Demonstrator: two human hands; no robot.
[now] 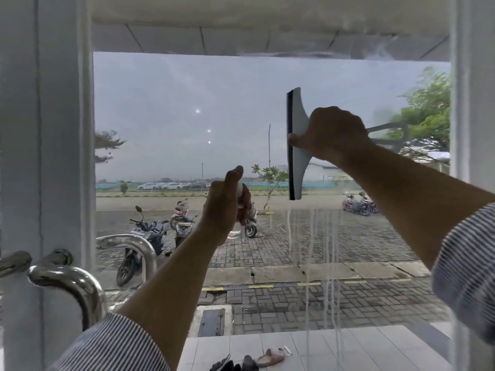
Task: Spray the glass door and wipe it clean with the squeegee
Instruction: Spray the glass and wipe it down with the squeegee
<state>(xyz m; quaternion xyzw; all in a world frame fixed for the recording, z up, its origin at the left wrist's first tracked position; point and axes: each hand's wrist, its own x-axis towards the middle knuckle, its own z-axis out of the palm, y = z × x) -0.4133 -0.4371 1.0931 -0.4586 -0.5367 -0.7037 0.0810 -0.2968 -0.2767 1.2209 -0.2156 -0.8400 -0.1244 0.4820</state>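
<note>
The glass door (166, 108) fills the view in a white frame. My right hand (334, 132) grips a white squeegee (297, 145) with a dark rubber blade; the blade stands vertical against the glass at centre right. White streaks of cleaner (312, 236) run down the pane below the blade, and foam smears the upper right corner. My left hand (225, 207) is raised lower and to the left, closed around a small clear spray bottle (242, 194) that is mostly hidden by the fingers.
Two chrome door handles (67, 279) curve out at lower left beside the white frame post (45, 156). Through the glass are parked motorbikes, a brick forecourt, and sandals (270, 356) on white tiles by the threshold.
</note>
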